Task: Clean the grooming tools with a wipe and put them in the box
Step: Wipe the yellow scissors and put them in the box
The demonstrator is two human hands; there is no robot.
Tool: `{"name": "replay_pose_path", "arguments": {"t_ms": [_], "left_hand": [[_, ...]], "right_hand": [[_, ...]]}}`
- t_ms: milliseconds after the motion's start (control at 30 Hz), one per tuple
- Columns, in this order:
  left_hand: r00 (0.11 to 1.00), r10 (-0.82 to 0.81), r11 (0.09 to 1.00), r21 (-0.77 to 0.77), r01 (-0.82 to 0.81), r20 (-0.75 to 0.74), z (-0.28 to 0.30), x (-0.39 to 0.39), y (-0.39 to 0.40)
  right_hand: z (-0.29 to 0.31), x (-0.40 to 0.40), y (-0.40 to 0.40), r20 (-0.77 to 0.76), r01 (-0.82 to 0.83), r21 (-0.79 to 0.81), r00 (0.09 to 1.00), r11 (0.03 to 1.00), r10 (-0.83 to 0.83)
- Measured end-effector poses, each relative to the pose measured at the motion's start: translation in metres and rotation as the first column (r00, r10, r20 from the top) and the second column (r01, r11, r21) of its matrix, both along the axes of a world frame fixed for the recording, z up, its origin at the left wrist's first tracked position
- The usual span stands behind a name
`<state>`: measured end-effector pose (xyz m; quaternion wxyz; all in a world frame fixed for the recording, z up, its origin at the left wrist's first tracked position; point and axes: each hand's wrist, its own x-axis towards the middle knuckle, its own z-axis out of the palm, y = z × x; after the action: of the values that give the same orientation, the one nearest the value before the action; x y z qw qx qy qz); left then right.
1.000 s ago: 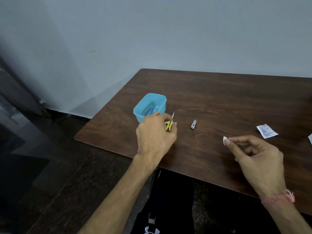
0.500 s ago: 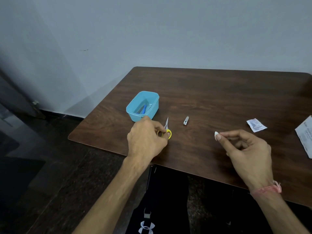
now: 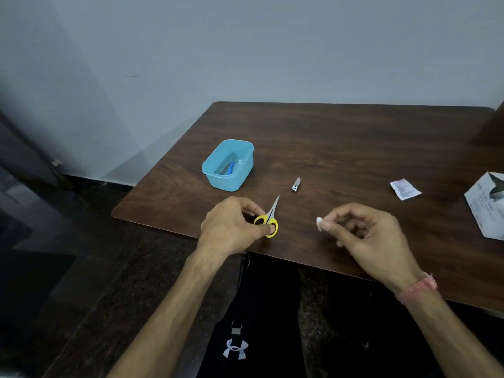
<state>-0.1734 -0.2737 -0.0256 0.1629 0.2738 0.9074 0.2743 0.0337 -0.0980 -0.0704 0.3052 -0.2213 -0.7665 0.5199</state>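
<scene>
Head view looks down on a dark wooden table set against a pale wall. Taking the blue box as the landmark: it stands open toward the table's left side, with a blue-handled tool lying inside it. Nearer the person than the box and a little to its right, the left hand grips the small scissors by their yellow handle loops, fingers curled around them, the closed blades pointing away toward the box. I cannot tell whether the scissors rest on the table or are lifted just above it. To the right of the box, apart from it, a small metal nail clipper lies on the table. Farther right of the scissors, the right hand pinches a small white wipe between thumb and fingertip, held above the table's near edge. Well to the right of the box lie a torn white sachet and, at the frame's edge, a white paper packet.
</scene>
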Motion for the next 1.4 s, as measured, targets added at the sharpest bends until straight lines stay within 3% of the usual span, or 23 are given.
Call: {"name": "replay_pose_path", "arguments": {"t_ms": [100, 200, 267, 467, 600, 900, 1100, 1233, 1400], "left_hand": [[0.986, -0.067, 0.993, 0.109, 0.051, 0.15, -0.002, 0.004, 0.003], [0.891, -0.224, 0.919, 0.389, 0.06, 0.394, 0.0, 0.026, 0.015], [0.84, -0.296, 0.876, 0.48, 0.049, 0.454, -0.001, 0.042, 0.027], [0.795, -0.393, 0.833, 0.544, 0.096, 0.462, -0.013, 0.08, 0.061], [0.815, -0.418, 0.811, 0.569, 0.137, 0.4, -0.021, 0.099, 0.078], [0.758, -0.405, 0.757, 0.652, -0.034, 0.51, -0.029, 0.1, 0.089], [0.817, -0.43, 0.734, 0.676, 0.068, 0.385, -0.032, 0.076, 0.111], [0.788, -0.473, 0.712, 0.697, 0.079, 0.394, -0.035, 0.064, 0.116], [0.764, -0.505, 0.682, 0.728, 0.068, 0.402, -0.04, 0.063, 0.114]], "right_hand": [[-0.003, 0.001, -0.002, 0.073, -0.103, 0.005, 0.992, 0.995, 0.103], [-0.004, 0.006, -0.002, 0.12, -0.153, 0.025, 0.982, 0.988, 0.149], [-0.004, 0.01, -0.002, 0.12, -0.164, 0.019, 0.98, 0.986, 0.16], [-0.007, 0.047, 0.007, 0.065, -0.037, -0.086, 0.997, 0.996, 0.042], [-0.005, 0.07, 0.011, 0.045, 0.029, -0.141, 0.999, 0.99, -0.023], [0.002, 0.074, 0.02, 0.133, 0.056, -0.077, 0.99, 0.995, -0.046], [0.003, 0.045, 0.036, 0.194, 0.021, 0.001, 0.981, 1.0, -0.021], [0.001, 0.034, 0.038, 0.154, 0.019, 0.025, 0.988, 1.0, -0.022], [-0.005, 0.041, 0.044, -0.002, 0.08, -0.133, 0.997, 0.988, -0.081]]}}
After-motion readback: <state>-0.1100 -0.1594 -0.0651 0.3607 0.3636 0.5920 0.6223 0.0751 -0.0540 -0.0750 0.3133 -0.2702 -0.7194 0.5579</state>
